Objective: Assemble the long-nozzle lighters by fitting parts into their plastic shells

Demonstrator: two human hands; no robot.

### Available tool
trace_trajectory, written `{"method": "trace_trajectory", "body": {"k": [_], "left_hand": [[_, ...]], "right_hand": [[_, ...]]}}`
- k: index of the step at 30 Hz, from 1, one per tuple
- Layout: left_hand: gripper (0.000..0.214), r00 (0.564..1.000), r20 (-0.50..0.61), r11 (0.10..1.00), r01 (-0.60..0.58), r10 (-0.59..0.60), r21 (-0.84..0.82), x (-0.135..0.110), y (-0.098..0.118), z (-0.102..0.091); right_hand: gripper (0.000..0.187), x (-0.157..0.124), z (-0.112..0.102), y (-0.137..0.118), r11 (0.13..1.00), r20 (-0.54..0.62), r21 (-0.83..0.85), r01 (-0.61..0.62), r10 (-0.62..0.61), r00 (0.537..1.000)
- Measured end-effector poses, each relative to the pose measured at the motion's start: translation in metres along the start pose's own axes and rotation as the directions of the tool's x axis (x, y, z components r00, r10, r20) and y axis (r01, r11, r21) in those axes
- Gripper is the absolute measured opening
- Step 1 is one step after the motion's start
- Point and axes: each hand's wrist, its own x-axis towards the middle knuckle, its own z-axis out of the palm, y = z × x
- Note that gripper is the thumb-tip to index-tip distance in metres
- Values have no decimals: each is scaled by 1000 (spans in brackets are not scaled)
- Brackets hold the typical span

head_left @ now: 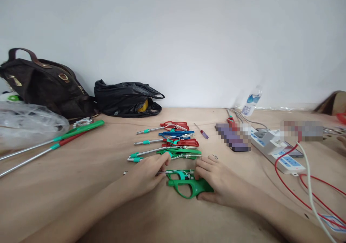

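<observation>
Two halves of a green long-nosed lighter lie before me. My right hand [217, 178] grips the green casing half [180, 189], which has a trigger opening. Just behind it lies the opened half [180, 174], with a teal trigger, thin wires and a metal rod. My left hand [150, 169] is closed around that rod; its fingertips are partly hidden. Beyond my hands, several more opened lighters lie in a row: a green one [193, 152], a red one [190, 142], a blue one [186, 133] and another red one [178, 125].
A purple-handled screwdriver [204, 133] lies behind. To the right are a power strip [288, 163], red cable [278, 167] and bottle [251, 102]. Two long lighters, green [89, 126] and red [72, 138], lie left near a black plastic bag [121, 99] and dark handbag [51, 88].
</observation>
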Motion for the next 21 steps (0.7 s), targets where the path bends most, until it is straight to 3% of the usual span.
{"method": "trace_trajectory", "body": {"k": [8, 16, 21], "left_hand": [[12, 1000, 29, 1000, 5, -5, 15, 1, -1, -2], [9, 999, 40, 998, 6, -9, 69, 1, 1, -3], [10, 999, 40, 990, 13, -19, 138, 0, -1, 1]], "right_hand": [[25, 0, 11, 2, 999, -13, -26, 32, -33, 999], [14, 4, -17, 6, 987, -80, 157, -43, 56, 995], [16, 10, -18, 4, 994, -47, 111, -18, 23, 999]]}}
